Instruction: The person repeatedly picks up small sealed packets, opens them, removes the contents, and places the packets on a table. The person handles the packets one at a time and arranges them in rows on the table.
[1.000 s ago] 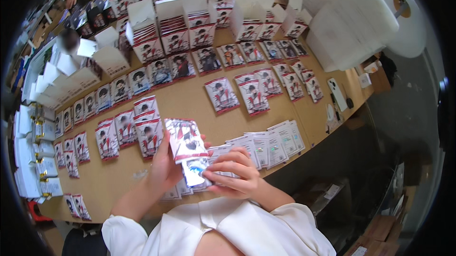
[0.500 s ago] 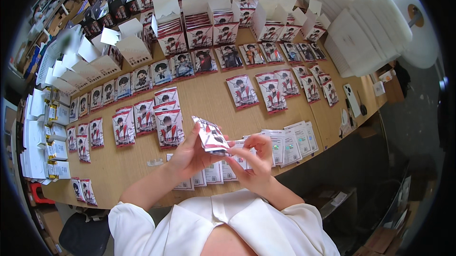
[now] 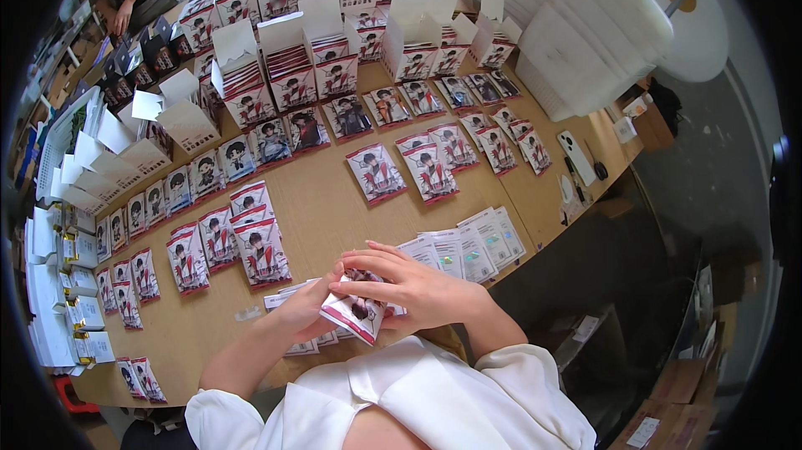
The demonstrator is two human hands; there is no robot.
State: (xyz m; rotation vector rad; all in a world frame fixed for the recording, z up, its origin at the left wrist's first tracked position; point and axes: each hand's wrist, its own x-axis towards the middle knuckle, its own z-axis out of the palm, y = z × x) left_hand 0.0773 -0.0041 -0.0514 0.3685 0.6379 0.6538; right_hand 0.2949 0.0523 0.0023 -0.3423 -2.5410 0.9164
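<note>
Pack (image 3: 357,321) is in hand, just above the near edge of the tabletop (image 3: 322,187), in front of the wearer's white shirt (image 3: 401,396); it's tilted, w/ its red-edged end pointing down toward the shirt. L hand (image 3: 302,313) has it from the left, grip closed & pinching pack. R hand (image 3: 428,289) comes in from the right, fingers laid across pack's upper part (thumb hidden, so can't tell if that grip pinches too or only presses). Behind & partly under the hands: a fanned row of white cards (image 3: 479,258), overlapping, some w/ shiny patches. Small clear scrap (image 3: 248,314) lies left of L hand. Farther left, red-white packs (image 3: 261,251) lie in overlapping clusters; a single pack (image 3: 377,172) & more groups sit beyond the cards, toward the right. Past those, a curved row of pics (image 3: 239,157) runs across the tabletop, w/ open boxes (image 3: 292,89) standing behind, several filled w/ packs. White boxes (image 3: 52,304) are stacked at far left. At right: phone (image 3: 576,157) flat near the edge, white bins (image 3: 576,57) stacked, big white roll (image 3: 700,40) beside them. Co-worker's hand (image 3: 123,17) shows top left, near dark boxes (image 3: 157,52).
</note>
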